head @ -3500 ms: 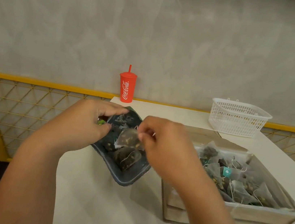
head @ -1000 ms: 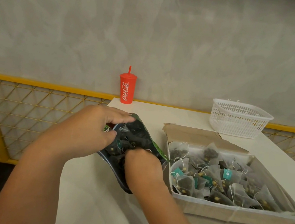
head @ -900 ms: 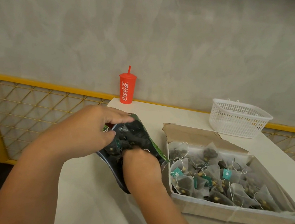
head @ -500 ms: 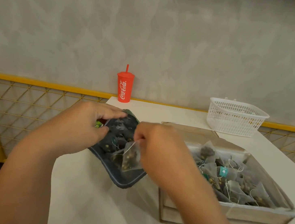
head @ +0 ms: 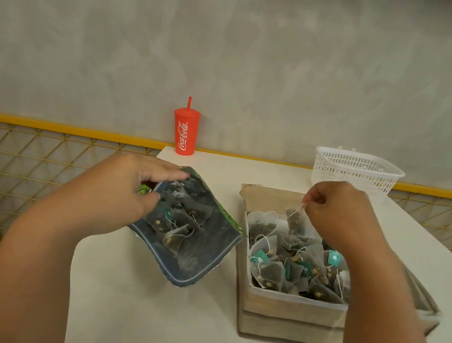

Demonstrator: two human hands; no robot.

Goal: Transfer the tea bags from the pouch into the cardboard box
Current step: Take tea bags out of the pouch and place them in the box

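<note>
Mid-transfer: the right grip (head: 341, 213), right of centre, pinches one tea bag (head: 296, 222) by what looks like its string, dangling it over the far end of the well-filled cardboard box (head: 292, 311). The left grip (head: 125, 195) pinches the pouch (head: 195, 257) mouth open, centre-left on the bench (head: 140, 319); several bags lie inside. Next move, likely: let the bag drop, then reach into the pouch for another.

The right hand (head: 341, 213) hides part of the cardboard box (head: 292, 308).
</note>
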